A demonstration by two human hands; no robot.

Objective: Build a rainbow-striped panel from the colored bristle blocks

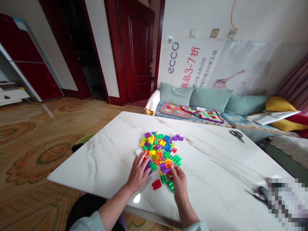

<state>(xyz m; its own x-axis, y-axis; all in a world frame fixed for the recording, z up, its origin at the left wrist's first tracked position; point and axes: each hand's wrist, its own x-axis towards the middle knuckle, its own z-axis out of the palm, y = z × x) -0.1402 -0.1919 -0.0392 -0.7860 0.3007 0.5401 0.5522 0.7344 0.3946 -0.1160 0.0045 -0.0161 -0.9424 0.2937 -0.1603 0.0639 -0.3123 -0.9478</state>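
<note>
While my left hand (139, 171) lies open, fingers spread over the near left edge of a pile of coloured plastic blocks (160, 147), my right hand (178, 183) curls its fingers against a purple block (165, 169) at the pile's near right edge; whether it grips that piece I cannot tell. A red block (156, 184) lies alone between my hands, just near of the pile. The pile sits about midway across the white marbled worktop (216, 166). Black scissors (237, 134) lie well apart, toward the far right edge. Beyond the worktop, a sofa (204, 117) with pale green cushions stands against the wall, a dark red door (137, 51) to its left.
</note>
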